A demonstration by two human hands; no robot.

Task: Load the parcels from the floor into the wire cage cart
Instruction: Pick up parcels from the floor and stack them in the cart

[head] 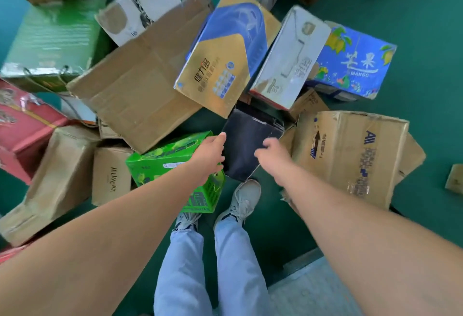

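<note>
A dark navy box (246, 140) lies on the green floor in the middle of a heap of parcels, just ahead of my shoes. My left hand (209, 154) reaches to its left side with fingers stretched out, the fingertips at the box's upper left edge; the hand hangs over a bright green carton (160, 162). My right hand (271, 156) is over the box's right part, its fingers loosely bent and holding nothing. The wire cage cart is not in view.
Parcels ring the dark box: a large brown carton (140, 90), a gold and blue box (220, 64), a white box (288, 59), a blue mango box (355, 62), and a brown carton (350, 155) on the right. My feet (240, 200) stand on green floor (431, 85).
</note>
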